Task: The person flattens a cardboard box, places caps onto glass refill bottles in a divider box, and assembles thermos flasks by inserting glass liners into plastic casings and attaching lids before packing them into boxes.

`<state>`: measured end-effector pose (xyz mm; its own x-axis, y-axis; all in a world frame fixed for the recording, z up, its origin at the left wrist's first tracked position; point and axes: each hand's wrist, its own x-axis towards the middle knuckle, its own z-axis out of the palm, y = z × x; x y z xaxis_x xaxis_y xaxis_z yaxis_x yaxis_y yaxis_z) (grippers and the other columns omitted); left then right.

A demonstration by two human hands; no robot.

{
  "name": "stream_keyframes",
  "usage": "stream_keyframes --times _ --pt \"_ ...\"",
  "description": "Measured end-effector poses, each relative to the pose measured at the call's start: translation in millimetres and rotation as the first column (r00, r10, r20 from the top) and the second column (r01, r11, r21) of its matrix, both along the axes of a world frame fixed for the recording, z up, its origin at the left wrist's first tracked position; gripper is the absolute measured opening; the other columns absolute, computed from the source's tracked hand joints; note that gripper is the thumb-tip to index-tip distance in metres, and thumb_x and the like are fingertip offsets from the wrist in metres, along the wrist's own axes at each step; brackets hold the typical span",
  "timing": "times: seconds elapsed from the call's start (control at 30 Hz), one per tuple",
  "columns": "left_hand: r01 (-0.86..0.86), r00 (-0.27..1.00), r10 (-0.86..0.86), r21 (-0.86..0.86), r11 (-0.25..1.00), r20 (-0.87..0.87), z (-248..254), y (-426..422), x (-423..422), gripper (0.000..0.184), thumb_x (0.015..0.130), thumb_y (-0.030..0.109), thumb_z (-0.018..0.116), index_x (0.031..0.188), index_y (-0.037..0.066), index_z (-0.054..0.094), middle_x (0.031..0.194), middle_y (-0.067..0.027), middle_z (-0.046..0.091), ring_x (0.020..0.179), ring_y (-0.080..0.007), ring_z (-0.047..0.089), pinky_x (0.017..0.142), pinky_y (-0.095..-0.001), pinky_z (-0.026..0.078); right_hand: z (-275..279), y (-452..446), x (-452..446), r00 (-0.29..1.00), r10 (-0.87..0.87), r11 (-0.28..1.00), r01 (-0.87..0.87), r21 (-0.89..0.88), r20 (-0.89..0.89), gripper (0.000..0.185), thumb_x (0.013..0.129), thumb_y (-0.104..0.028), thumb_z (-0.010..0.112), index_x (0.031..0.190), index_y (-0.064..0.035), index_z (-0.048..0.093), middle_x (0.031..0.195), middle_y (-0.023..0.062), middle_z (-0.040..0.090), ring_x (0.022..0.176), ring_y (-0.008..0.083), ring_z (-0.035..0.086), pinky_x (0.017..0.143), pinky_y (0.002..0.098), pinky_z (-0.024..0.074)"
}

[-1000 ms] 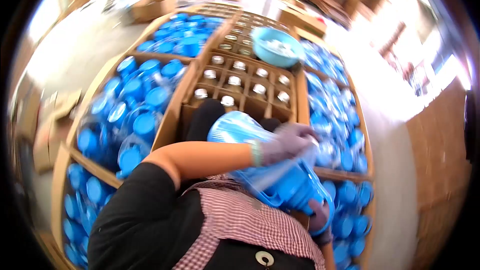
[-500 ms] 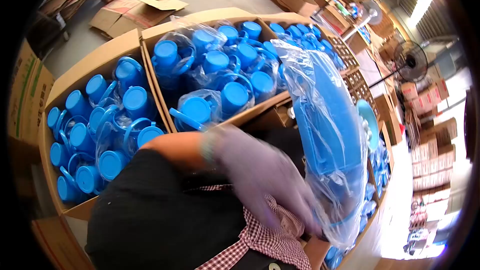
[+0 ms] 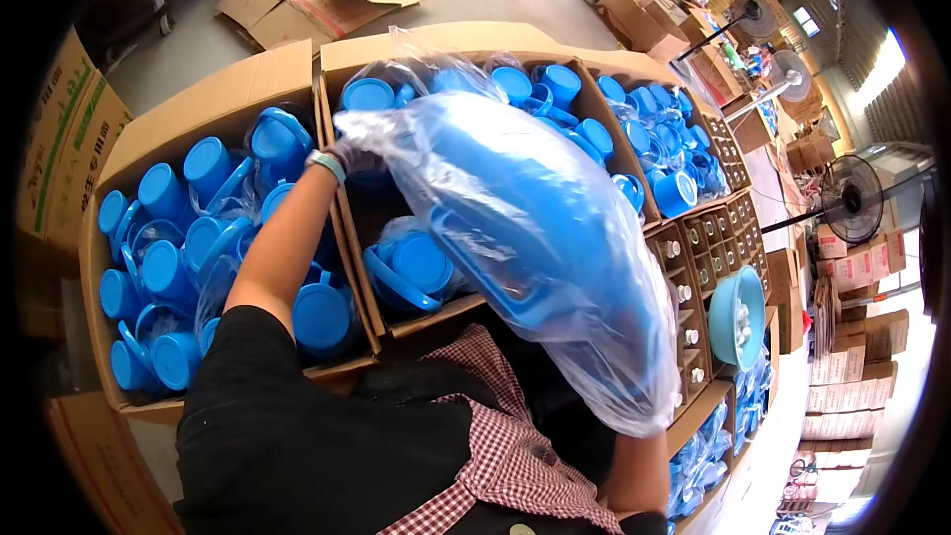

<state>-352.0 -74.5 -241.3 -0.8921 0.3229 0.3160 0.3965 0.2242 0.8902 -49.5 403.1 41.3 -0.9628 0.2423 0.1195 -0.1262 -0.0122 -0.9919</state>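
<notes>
A large clear plastic bag with a long blue plastic piece inside stretches across the middle of the view, above the boxes. My left hand, in a greyish-purple glove, is closed on the bag's upper left corner. My right forearm comes up at the lower right to the bag's bottom end; the hand itself is hidden by the bag, so its fingers do not show. Under the bag, a cardboard box holds blue lidded cups with handles, some wrapped in clear film.
To the left stands another box of blue cups. At the right are a divided carton of white-capped bottles and a light-blue basin with small white pieces. A standing fan and flattened cardboard lie beyond.
My left hand has moved from near the bag's lower end, in front of my body, to its upper left corner. The bag has swung left and spread over the middle box.
</notes>
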Motion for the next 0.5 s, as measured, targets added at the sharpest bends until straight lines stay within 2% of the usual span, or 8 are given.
stream_keyframes --times 0.03,0.07,0.1,0.13,0.2,0.33,0.4,0.5 --pt "-0.041 0.998 0.05 0.234 0.971 -0.031 -21 -25 -16 0.05 0.096 0.044 0.066 0.125 0.004 0.066 0.098 -0.0121 0.073 0.066 -0.0153 0.066 0.061 -0.0295 0.054 3 -6 -20 0.998 0.054 0.997 -0.055 0.058 0.019 0.044 0.093 -0.014 0.07 0.132 0.0022 0.056 0.123 0.0118 0.066 0.11 0.0219 0.064 0.105 0.0359 0.0487" --pt "-0.18 0.941 0.102 0.222 0.958 0.324 16 -29 -4 0.059 0.097 0.052 0.062 0.128 0.002 0.064 0.105 -0.0147 0.073 0.062 -0.0148 0.062 0.058 -0.0295 0.053 5 -13 -39 0.994 0.099 0.986 -0.103 0.128 0.036 0.044 0.093 -0.013 0.07 0.131 0.0022 0.056 0.123 0.0117 0.066 0.11 0.0218 0.064 0.105 0.0358 0.0487" --pt "-0.335 0.756 0.148 0.182 0.924 0.637 52 -34 9 0.068 0.097 0.06 0.059 0.132 0.001 0.063 0.111 -0.0173 0.073 0.057 -0.0144 0.058 0.055 -0.0295 0.051 8 -17 -60 0.993 0.117 0.862 -0.114 0.494 0.024 0.047 0.089 -0.01 0.076 0.131 0.0007 0.058 0.121 0.0097 0.066 0.11 0.0194 0.064 0.104 0.0335 0.049" --pt "-0.392 0.668 0.302 -0.023 0.92 0.681 112 -20 37 0.079 0.098 0.068 0.053 0.136 0.0 0.061 0.119 -0.0207 0.072 0.051 -0.0136 0.053 0.052 -0.029 0.049 18 -33 -81 0.972 0.234 0.862 -0.216 0.459 0.017 0.052 0.085 -0.013 0.082 0.13 0.0008 0.059 0.122 0.0107 0.066 0.111 0.0201 0.064 0.102 0.0338 0.0495" --pt "-0.359 0.718 0.376 -0.152 0.921 0.586 116 -26 36 0.078 0.097 0.067 0.054 0.135 -0.001 0.064 0.113 -0.0181 0.073 0.055 -0.0162 0.057 0.054 -0.0297 0.05 40 -61 -132 0.878 0.479 0.619 -0.329 0.713 -0.01 0.066 0.072 -0.027 0.09 0.128 -0.0037 0.064 0.124 0.0135 0.067 0.118 0.0247 0.064 0.103 0.0367 0.0486" --pt "-0.281 0.86 0.266 -0.031 0.959 0.436 81 -20 24 0.067 0.101 0.06 0.056 0.131 0.001 0.067 0.104 -0.0112 0.072 0.065 -0.0136 0.063 0.062 -0.0295 0.054 75 -125 -220 0.647 0.76 0.249 -0.372 0.894 0.058 0.073 0.065 -0.037 0.082 0.13 -0.0106 0.063 0.122 0.0165 0.064 0.115 0.0354 0.063 0.103 0.0411 0.0505" --pt "-0.273 0.917 0.094 0.438 0.856 0.388 93 4 41 0.05 0.107 0.046 0.054 0.124 0.003 0.072 0.096 -0.0088 0.072 0.077 -0.0108 0.064 0.073 -0.0266 0.054 86 -162 -249 0.574 0.792 0.105 -0.466 0.879 0.209 0.079 0.06 -0.034 0.082 0.133 -0.0107 0.062 0.125 0.0204 0.062 0.114 0.038 0.063 0.098 0.0439 0.0542" --pt "-0.262 0.912 0.145 0.273 0.926 0.384 83 -17 39 0.039 0.109 0.03 0.048 0.115 0.0 0.072 0.094 -0.0081 0.073 0.089 -0.0109 0.065 0.082 -0.0279 0.053 86 -218 -248 0.502 0.766 -0.246 -0.349 0.904 0.402 0.076 0.061 -0.015 0.081 0.134 -0.0206 0.061 0.13 0.0151 0.06 0.119 0.0379 0.061 0.101 0.0445 0.053"
